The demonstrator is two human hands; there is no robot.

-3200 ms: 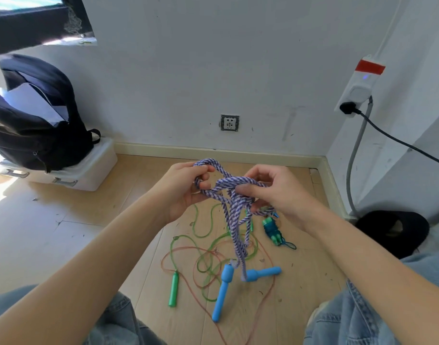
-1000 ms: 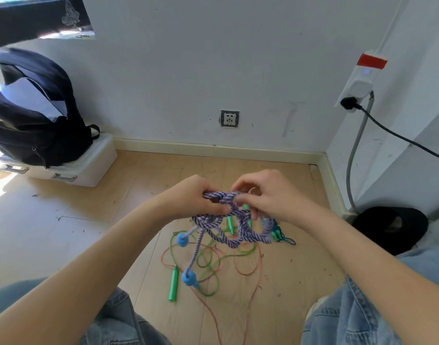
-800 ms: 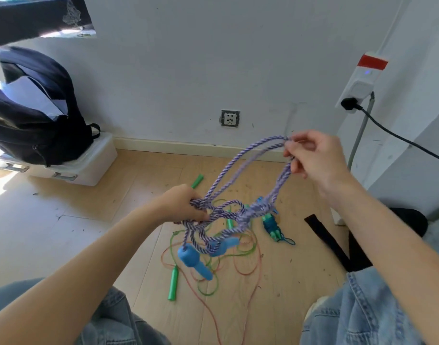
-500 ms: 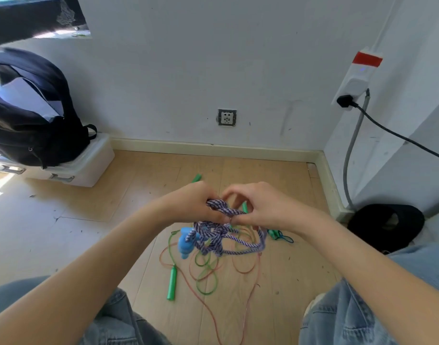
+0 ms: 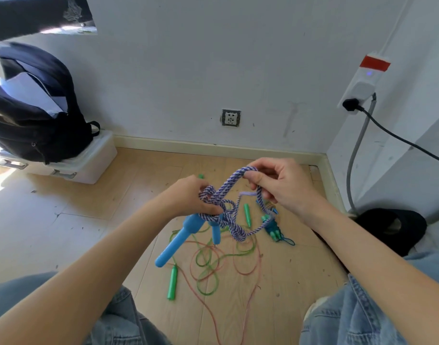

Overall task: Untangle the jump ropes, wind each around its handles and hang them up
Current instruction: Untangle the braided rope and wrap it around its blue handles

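Working a loop out of the knotted rope, held above the floor

You hold the purple-and-white braided jump rope (image 5: 228, 210) chest-high; its blue plastic handles (image 5: 181, 239) dangle. Your left hand (image 5: 191, 195) clamps the knot so it stays put, while your raised right hand (image 5: 278, 183) pinches one loop, likely to draw slack. Green and red ropes (image 5: 213, 260) lie below.

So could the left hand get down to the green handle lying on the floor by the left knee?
Probably not yet. The left hand grips the knotted purple-and-white jump rope. The floor path to the green handle looks open, apart from the dangling blue handle.
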